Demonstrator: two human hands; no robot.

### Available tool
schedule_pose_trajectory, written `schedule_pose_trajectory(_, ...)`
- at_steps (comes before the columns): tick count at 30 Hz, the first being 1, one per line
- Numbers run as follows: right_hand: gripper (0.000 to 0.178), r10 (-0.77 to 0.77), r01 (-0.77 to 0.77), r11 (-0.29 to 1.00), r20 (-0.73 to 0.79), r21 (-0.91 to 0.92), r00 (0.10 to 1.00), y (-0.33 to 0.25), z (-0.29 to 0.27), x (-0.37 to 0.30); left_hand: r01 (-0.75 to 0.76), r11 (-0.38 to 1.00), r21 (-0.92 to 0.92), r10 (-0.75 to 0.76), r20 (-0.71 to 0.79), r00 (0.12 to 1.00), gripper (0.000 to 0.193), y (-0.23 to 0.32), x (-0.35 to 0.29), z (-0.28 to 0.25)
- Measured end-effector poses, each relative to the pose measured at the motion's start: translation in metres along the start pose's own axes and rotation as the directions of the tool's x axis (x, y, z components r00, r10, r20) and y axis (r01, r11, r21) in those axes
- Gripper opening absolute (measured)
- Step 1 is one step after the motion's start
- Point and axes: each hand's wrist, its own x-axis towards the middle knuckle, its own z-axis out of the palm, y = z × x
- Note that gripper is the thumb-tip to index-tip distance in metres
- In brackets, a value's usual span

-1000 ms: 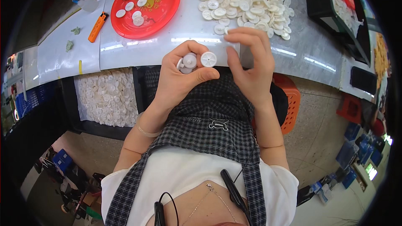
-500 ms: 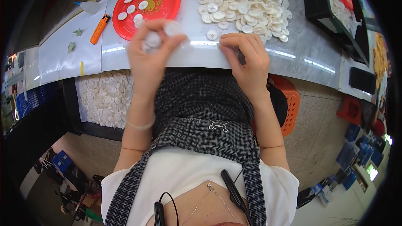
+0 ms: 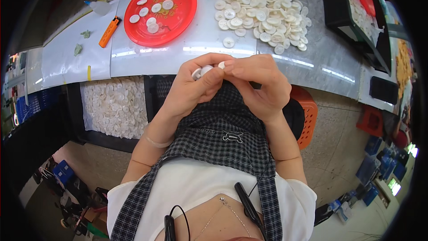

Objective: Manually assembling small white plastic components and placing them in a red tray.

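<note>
Just off the table's front edge, my two hands meet. My left hand is closed around a few round white buttons, which show between its thumb and fingers. With its fingertips pinched, my right hand touches a small white button at the left hand's fingertips. Beyond them a red plate carries several white buttons. One loose button lies on the table, in front of a big pile of white buttons.
An orange lighter lies left of the plate, near a small squeeze bottle. Below the table at left, a black tray is full of white pieces. A black bin stands at right, above an orange stool.
My left hand has moved right, away from the plate, and met my right hand. The plate holds one more button, near its right side. My right hand has come nearer my body.
</note>
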Motion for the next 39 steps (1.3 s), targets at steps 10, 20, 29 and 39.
schedule_pose_trajectory(10, 0.035, 0.214, -0.137, 0.936, 0.215, -0.325, 0.953, 0.011, 0.002, 0.008, -0.293, 0.824, 0.485, 0.405, -0.142, 0.903, 0.033, 0.003, -0.004, -0.003)
schedule_pose_trajectory(20, 0.033, 0.213, -0.066, 0.914, 0.335, -0.4, 0.918, 0.002, -0.005, -0.013, -0.35, 0.787, 0.509, 0.465, -0.116, 0.878, 0.041, 0.002, -0.002, -0.007)
schedule_pose_trajectory(29, 0.019, 0.179, -0.127, 0.961, 0.203, -0.245, 0.963, 0.002, -0.004, -0.018, -0.295, 0.683, 0.668, 0.651, -0.373, 0.661, 0.032, 0.034, 0.005, -0.023)
schedule_pose_trajectory(39, 0.031, 0.622, -0.568, 0.685, 0.041, 0.457, 0.782, -0.008, 0.008, 0.006, -0.355, 0.429, 0.83, 0.586, 0.043, 0.809, 0.037, 0.006, 0.009, 0.007)
